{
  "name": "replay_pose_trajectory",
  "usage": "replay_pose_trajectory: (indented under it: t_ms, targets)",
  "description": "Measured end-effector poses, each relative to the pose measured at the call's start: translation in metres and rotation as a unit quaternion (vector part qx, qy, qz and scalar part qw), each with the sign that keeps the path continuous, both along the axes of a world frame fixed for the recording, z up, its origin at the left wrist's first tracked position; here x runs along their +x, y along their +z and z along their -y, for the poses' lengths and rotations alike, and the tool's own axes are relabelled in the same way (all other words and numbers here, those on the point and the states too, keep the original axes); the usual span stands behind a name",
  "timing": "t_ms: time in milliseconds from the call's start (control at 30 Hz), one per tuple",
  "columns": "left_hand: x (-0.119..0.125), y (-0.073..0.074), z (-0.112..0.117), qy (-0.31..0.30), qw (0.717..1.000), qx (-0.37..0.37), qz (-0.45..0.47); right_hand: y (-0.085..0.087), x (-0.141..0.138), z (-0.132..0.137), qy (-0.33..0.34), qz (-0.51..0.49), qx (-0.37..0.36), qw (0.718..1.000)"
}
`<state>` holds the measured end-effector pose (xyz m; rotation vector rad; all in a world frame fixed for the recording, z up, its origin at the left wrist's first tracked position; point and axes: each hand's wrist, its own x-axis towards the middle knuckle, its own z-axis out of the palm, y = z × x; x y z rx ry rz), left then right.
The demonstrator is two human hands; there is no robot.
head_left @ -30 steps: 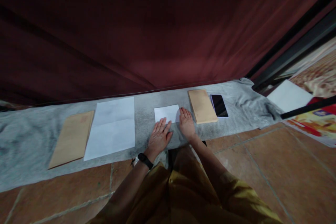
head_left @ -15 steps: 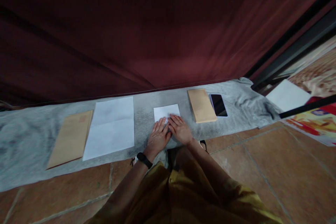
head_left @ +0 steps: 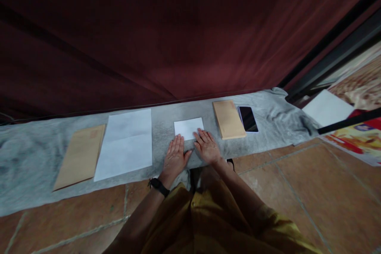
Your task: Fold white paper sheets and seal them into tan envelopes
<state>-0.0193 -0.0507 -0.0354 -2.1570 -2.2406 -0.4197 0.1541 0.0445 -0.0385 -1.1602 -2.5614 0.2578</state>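
Note:
A small white folded-looking paper (head_left: 188,127) lies flat on the grey cloth in front of me. My left hand (head_left: 175,158) rests flat with its fingers out, the tips at the paper's lower left corner. My right hand (head_left: 207,145) is also laid flat, its fingertips at the lower right edge of the paper. Neither hand grips anything. To the left lie a large creased white sheet (head_left: 126,143) and a brown envelope (head_left: 80,154) partly beside its edge. On the right sits a stack of brown envelopes (head_left: 229,119).
A phone (head_left: 248,119) with a dark screen lies right of the stack. The grey cloth (head_left: 276,121) covers a long narrow bench. Behind it hangs a dark red curtain (head_left: 190,47). Dark metal bars (head_left: 330,53) and a printed poster (head_left: 357,139) are at the right.
My two hands have moved apart, the left one leftward and down, the right one slightly right. More of the small white paper is uncovered between them.

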Motion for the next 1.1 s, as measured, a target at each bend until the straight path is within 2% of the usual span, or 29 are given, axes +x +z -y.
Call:
replay_pose_trajectory:
  t_ms: [100,200,400,533,767,900,967,1100]
  targets:
    - [-0.004,0.004,0.003,0.008,1.0,-0.007,-0.003,0.001,0.0,0.0,0.001,-0.002,-0.004,1.0]
    - [-0.003,0.011,-0.006,0.008,1.0,-0.004,0.004,0.002,-0.001,0.0,0.0,-0.007,-0.009,1.0]
    - [0.011,0.024,-0.059,-0.039,0.999,-0.012,0.028,0.003,-0.001,0.0,-0.002,-0.001,-0.011,1.0]
    - [0.012,0.019,-0.084,-0.027,0.999,-0.033,0.022,0.002,-0.001,0.0,-0.001,-0.001,-0.005,1.0]
    - [-0.003,0.002,-0.075,0.01,1.0,-0.017,0.006,0.005,-0.003,-0.001,-0.015,-0.028,-0.015,0.999]
    - [-0.005,0.0,-0.073,0.015,1.0,-0.012,0.009,0.013,-0.015,-0.016,-0.042,-0.048,-0.025,0.998]
    - [-0.005,0.0,-0.074,0.014,1.0,-0.011,0.011,0.014,-0.023,-0.025,-0.032,-0.042,-0.022,0.998]
    - [-0.006,-0.003,-0.074,0.011,1.0,-0.007,0.017,0.009,-0.03,-0.037,-0.029,-0.02,-0.01,0.999]
